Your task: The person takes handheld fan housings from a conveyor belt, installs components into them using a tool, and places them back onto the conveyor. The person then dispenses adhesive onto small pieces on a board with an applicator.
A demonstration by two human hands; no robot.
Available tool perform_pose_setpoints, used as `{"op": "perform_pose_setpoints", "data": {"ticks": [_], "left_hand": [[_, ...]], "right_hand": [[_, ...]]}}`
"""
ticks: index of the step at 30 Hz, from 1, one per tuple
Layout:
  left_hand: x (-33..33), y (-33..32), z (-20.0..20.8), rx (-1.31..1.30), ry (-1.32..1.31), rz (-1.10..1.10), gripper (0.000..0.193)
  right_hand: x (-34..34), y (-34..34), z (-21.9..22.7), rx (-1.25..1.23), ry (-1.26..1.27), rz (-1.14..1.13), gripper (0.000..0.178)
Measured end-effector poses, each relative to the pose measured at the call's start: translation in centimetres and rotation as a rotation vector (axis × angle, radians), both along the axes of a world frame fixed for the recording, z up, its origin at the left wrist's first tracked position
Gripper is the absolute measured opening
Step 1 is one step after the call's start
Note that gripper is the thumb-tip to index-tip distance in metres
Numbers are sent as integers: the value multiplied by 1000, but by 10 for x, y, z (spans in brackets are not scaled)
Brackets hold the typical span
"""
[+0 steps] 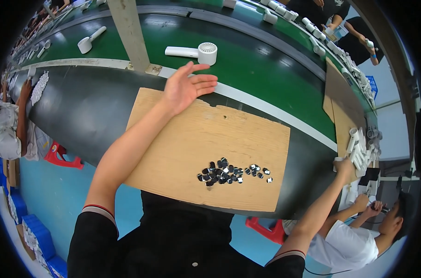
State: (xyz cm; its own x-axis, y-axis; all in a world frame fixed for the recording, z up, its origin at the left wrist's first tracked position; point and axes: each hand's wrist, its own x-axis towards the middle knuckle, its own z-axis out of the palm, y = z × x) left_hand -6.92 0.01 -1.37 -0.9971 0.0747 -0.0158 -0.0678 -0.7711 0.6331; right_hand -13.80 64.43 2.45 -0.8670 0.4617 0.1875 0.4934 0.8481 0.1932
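Head view: a pale post by the green belt may block reaching leftward. Near it, the left hand has its grip wide and empty, just short of a white handheld fan lying on that belt. Small dark pieces cluster at the near side of the wooden board, presumably for easy reach. Farther right, the right hand meets piled white fans; I cannot tell whether its grip holds one.

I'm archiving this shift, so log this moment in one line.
left hand: open, near white handheld fan | right hand: at white parts, grip unclear | wooden board: small black pieces
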Motion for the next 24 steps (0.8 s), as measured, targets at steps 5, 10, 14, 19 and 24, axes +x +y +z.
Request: {"op": "perform_pose_setpoints", "data": {"ticks": [5, 10, 14, 19, 24], "left_hand": [[10, 9, -9, -169, 105, -67, 53], [38, 51, -4, -355, 194, -208, 48], [44, 73, -16, -278, -11, -53, 54], [24, 40, 1, -331, -76, -37, 53], [15, 21, -32, -157, -26, 83, 39]], "right_hand": [[26, -85, 4, -43, 136, 194, 56], [80, -270, 37, -1082, 478, 669, 40], [137, -357, 53, -1105, 100, 874, 42], [154, -291, 33, -882, 77, 923, 10], [183, -272, 17, -833, -59, 868, 14]]}}
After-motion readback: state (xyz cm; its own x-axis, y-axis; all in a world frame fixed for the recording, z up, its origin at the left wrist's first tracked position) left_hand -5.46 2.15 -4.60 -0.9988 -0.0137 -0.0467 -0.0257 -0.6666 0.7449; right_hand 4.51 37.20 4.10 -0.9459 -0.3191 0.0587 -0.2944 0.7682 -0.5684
